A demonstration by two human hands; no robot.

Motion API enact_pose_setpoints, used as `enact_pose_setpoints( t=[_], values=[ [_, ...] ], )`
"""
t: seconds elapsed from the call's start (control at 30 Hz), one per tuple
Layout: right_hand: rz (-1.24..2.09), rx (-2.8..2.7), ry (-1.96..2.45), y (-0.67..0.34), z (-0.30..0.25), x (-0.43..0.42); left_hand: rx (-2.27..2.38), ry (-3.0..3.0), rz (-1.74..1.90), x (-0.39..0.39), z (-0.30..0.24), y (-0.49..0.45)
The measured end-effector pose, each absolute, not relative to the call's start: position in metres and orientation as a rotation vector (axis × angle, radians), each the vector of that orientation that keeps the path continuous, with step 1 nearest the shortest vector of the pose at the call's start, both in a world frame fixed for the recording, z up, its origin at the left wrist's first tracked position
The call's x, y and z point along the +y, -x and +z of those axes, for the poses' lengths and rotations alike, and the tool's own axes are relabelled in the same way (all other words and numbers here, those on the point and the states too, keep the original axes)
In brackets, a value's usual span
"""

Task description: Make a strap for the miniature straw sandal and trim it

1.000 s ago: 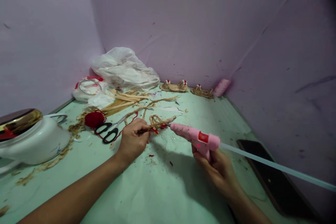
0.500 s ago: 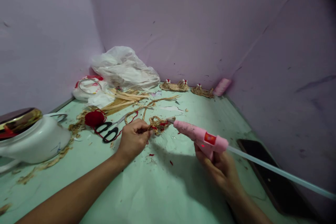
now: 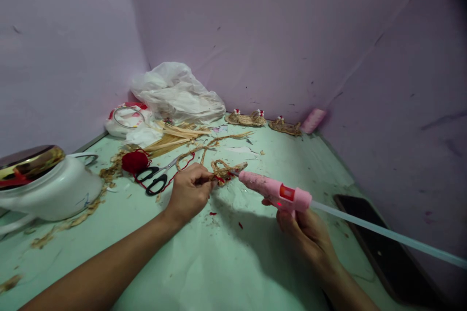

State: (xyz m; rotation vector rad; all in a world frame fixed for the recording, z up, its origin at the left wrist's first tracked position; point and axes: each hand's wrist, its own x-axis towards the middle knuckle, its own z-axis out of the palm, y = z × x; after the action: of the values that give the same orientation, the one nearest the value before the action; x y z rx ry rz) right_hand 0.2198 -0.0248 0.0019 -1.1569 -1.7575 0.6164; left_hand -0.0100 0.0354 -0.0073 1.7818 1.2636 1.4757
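Observation:
My left hand (image 3: 193,192) pinches the near end of a braided straw piece (image 3: 221,170) with red yarn wound in it. Its loop and pointed far end stick out to the right of my fingers. A pink glue gun (image 3: 272,189) is gripped by my right hand (image 3: 306,233), its metal nozzle at the red part of the braid. From the gun's rear runs a long clear glue stick (image 3: 386,234). Black-handled scissors (image 3: 156,182) lie left of my left hand, beside a red yarn ball (image 3: 134,161).
A white teapot-like vessel (image 3: 69,189) stands at the left. Behind are straw strips (image 3: 171,141), a plastic bag (image 3: 178,95) and small woven slippers (image 3: 246,119) by the wall. A pink roll (image 3: 314,120) sits in the corner; a dark phone (image 3: 379,252) lies right.
The glue gun's nozzle has shifted slightly left and down along the braid, to its red part. My left hand keeps its pinch. The whole view has shifted a little.

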Motion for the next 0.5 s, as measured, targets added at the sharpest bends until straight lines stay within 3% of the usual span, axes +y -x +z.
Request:
enact_pose_setpoints(
  t=[0.5],
  values=[
    [0.419,-1.827,1.218,-0.216,0.009,-0.026,1.281,-1.873,1.451,0.033,-0.005,0.011]
  ],
)
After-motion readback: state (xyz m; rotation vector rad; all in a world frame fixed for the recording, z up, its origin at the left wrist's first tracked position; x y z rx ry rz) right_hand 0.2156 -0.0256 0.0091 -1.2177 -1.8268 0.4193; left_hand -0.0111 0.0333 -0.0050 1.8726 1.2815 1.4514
